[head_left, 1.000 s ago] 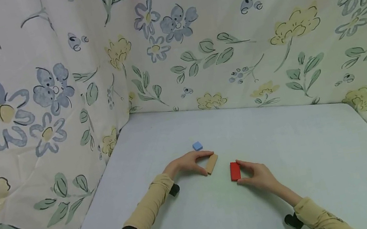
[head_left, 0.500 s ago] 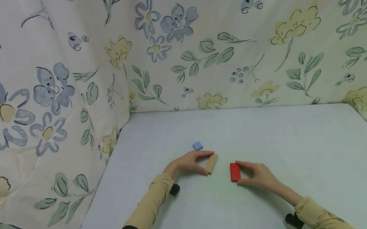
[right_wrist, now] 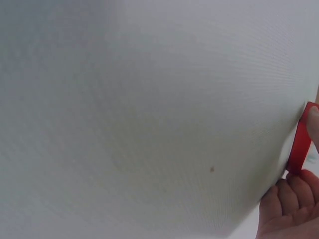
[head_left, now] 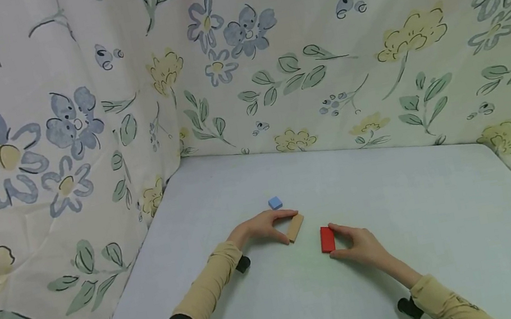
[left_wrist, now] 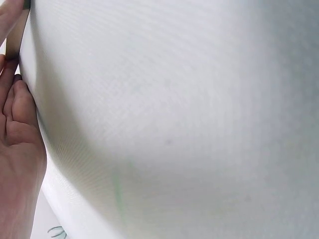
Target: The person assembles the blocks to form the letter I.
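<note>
Near the middle of the white table, my left hand [head_left: 264, 225] pinches a tan wooden block [head_left: 295, 228] by its two ends, thumb at the near end and a finger at the far end. The block lies slanted. To its right, my right hand [head_left: 358, 242] holds a red rectangular block [head_left: 327, 239] the same way, end to end between thumb and finger. A gap of table separates the two blocks. In the left wrist view the tan block [left_wrist: 17, 35] shows edge-on between the fingers; the right wrist view shows the red block [right_wrist: 299, 144] between thumb and finger.
A small blue block [head_left: 275, 203] sits just beyond my left hand. The white table [head_left: 394, 186] meets a flower-printed curtain [head_left: 302, 77] at its back and sides. A black wrist device [head_left: 409, 309] is strapped at the right sleeve, another black device [head_left: 242, 264] at the left.
</note>
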The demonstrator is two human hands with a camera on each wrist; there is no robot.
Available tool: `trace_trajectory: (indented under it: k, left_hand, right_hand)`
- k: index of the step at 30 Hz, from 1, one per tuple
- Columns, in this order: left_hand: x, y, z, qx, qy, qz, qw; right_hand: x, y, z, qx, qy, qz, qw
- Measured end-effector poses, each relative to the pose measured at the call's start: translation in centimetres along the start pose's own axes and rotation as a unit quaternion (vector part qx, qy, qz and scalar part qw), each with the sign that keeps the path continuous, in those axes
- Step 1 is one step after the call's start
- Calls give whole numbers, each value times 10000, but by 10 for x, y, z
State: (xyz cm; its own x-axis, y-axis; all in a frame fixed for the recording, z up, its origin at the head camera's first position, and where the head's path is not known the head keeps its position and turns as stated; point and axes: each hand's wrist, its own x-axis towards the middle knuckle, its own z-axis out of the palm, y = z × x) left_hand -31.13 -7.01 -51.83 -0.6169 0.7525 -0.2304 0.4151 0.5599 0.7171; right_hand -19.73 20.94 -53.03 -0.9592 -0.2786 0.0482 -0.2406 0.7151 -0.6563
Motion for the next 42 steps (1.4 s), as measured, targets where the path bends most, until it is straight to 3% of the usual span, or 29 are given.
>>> trace_trajectory:
  k: [13,22,29,35,42]
  left_hand:
    - [2,-2,1,-26,-55,-36,10000]
    - [1,-2,0,-13,-27,-53,10000]
    - [2,-3,0,-10,-34,-39,10000]
    - [2,-4,1,-48,-32,-9,10000]
    - [0,-3,0,19,19,5,10000]
  right_hand:
    - [-3,-4,-5,382,55,-1,9993]
    - [-7,-8,-10,1302,123,128,9913]
    - [-9,-8,-5,1354,256,133,9904]
    - [-9,-7,3,1094,391,208,9930]
    - [-10,-5,8,1002,691,51,9925]
